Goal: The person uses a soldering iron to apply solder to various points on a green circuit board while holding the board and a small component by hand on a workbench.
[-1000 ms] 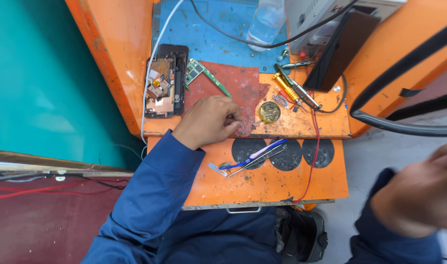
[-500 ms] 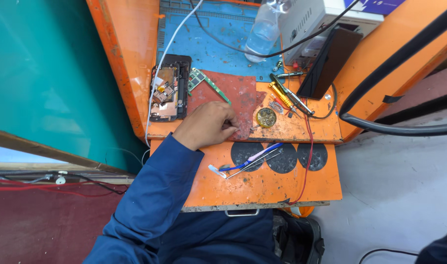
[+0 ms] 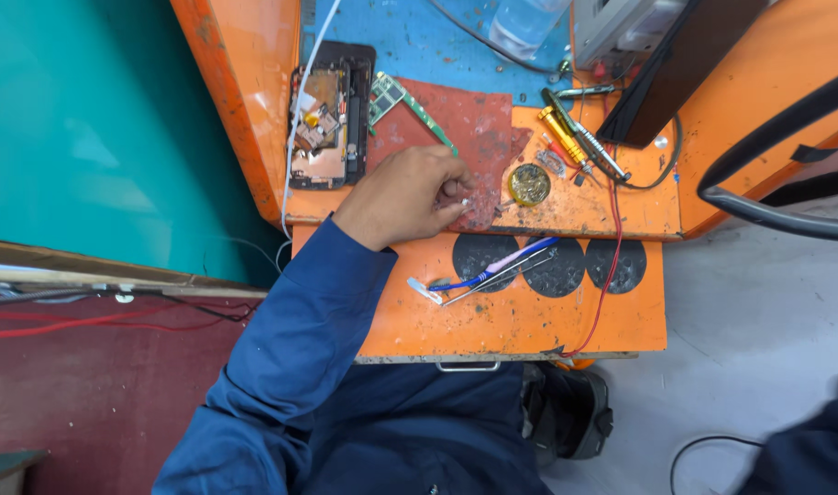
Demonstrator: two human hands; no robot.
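Observation:
My left hand (image 3: 410, 197) lies on a dark red mat (image 3: 465, 119) on the orange workbench (image 3: 529, 321), its fingers curled in against the mat's near edge. Whether anything small sits under the fingertips cannot be told. An opened phone (image 3: 327, 115) with its insides exposed lies just beyond the hand to the left, beside a green circuit board (image 3: 389, 92). A round brass tin (image 3: 528, 184) sits just right of the fingertips. My right hand is out of view; only a blue sleeve (image 3: 804, 440) shows at the bottom right.
Yellow and dark screwdrivers (image 3: 570, 137) lie beyond the tin. A blue pen and tweezers (image 3: 492, 270) rest across black round discs (image 3: 566, 266). A red wire (image 3: 611, 266) runs down the bench. A plastic bottle (image 3: 529, 23), grey box (image 3: 621, 27) and black slab (image 3: 676, 64) stand at the back.
My right hand, seen at the right edge a second ago, has dropped out of view. The camera has moved closer. My left hand has stayed on the mat.

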